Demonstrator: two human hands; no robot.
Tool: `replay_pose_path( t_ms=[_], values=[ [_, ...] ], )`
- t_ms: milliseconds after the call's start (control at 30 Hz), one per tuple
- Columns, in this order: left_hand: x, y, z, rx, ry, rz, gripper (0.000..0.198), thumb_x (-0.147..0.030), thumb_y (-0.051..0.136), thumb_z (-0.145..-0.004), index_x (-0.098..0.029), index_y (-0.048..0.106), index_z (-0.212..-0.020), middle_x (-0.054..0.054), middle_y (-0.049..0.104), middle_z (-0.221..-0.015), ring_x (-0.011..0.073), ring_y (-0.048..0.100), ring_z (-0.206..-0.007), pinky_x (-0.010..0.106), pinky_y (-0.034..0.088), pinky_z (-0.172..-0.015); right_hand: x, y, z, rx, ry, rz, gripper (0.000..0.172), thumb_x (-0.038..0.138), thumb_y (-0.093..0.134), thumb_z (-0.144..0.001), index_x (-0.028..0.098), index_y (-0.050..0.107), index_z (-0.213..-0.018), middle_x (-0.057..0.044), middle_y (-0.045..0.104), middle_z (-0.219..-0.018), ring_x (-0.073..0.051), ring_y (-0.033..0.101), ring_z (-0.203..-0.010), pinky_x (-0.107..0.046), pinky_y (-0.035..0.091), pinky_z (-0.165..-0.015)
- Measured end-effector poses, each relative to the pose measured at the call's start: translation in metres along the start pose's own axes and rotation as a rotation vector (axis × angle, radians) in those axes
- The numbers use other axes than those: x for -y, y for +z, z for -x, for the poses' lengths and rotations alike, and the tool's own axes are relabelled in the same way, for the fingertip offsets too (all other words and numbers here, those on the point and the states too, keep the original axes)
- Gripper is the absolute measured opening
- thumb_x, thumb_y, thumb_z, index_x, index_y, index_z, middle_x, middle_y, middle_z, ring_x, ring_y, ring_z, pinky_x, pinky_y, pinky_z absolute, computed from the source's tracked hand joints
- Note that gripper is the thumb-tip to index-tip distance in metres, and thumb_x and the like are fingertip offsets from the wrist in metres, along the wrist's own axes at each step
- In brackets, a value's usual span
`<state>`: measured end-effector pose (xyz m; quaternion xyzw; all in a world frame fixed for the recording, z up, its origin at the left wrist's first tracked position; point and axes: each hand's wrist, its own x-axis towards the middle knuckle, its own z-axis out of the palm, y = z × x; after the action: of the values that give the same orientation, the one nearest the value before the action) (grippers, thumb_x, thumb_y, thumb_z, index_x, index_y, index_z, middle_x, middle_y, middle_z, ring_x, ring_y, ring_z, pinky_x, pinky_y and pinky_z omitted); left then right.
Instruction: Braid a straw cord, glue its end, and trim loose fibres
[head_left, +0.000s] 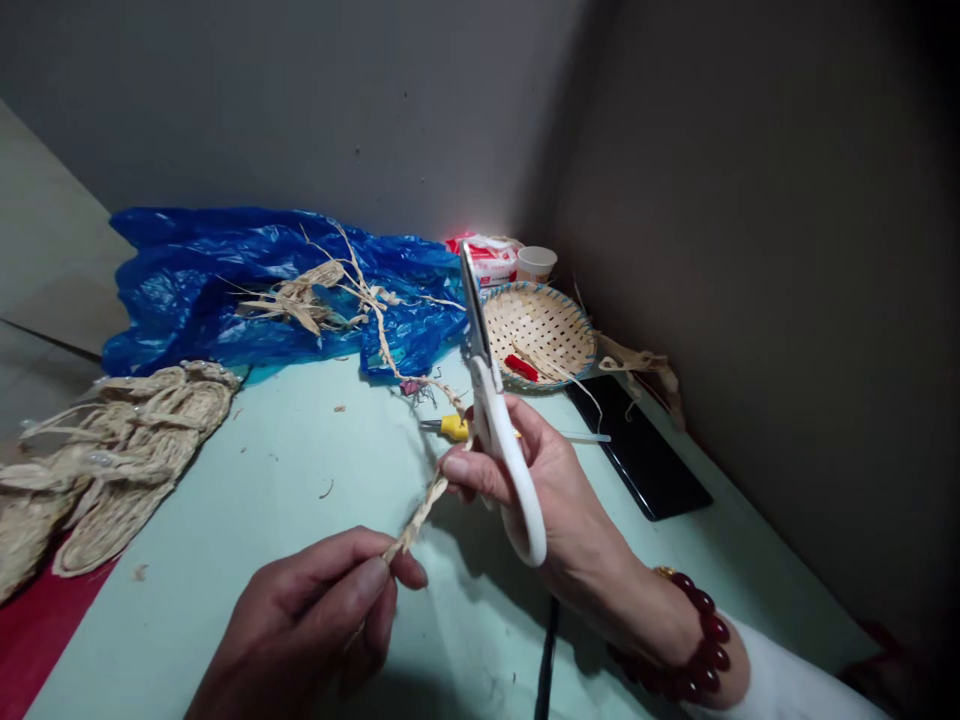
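Between my two hands runs a pale braided straw cord. My left hand pinches its lower end between thumb and fingertips. Higher up, thumb and fingers of my right hand grip the same cord. That hand also carries white-handled scissors, their closed blades pointing up and away from me. Beyond the right hand the cord trails back toward the blue plastic bag. Partly hidden behind the scissors lies a yellow-handled pointed tool.
A blue plastic bag with dried husk strips lies at the back. Woven straw slippers sit at left. A shallow woven basket holds a red item; a paper cup stands behind it. A black phone-like slab lies right.
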<state>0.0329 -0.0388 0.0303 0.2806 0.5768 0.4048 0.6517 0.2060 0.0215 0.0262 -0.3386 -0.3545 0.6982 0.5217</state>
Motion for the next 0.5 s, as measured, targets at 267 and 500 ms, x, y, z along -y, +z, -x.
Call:
replay_pose_path(
  t_ms=[267,500],
  values=[
    [0.000,-0.012,-0.004,0.153,-0.099,-0.062,0.032,-0.050,0.077,-0.069,-0.019,0.072,-0.071,-0.006,0.037,-0.046,0.0086,0.032,-0.049,0.021,0.027,-0.050,-0.002,0.000,-0.002,-0.058,-0.033,0.041,0.044,0.011,0.083,-0.066,0.021,0.051,-0.095,0.009,0.066,-0.067,-0.004,0.063,-0.058,-0.011,0.049,-0.055],
    [-0.004,-0.002,0.000,0.056,-0.032,-0.098,0.036,-0.057,0.072,-0.070,-0.022,0.068,-0.079,-0.009,0.027,-0.051,0.0080,0.021,-0.048,0.021,0.016,-0.047,-0.003,0.000,-0.001,-0.060,-0.045,0.082,0.047,0.010,0.084,-0.062,0.021,0.051,-0.093,0.009,0.065,-0.066,-0.005,0.062,-0.057,-0.013,0.049,-0.055]
  ],
)
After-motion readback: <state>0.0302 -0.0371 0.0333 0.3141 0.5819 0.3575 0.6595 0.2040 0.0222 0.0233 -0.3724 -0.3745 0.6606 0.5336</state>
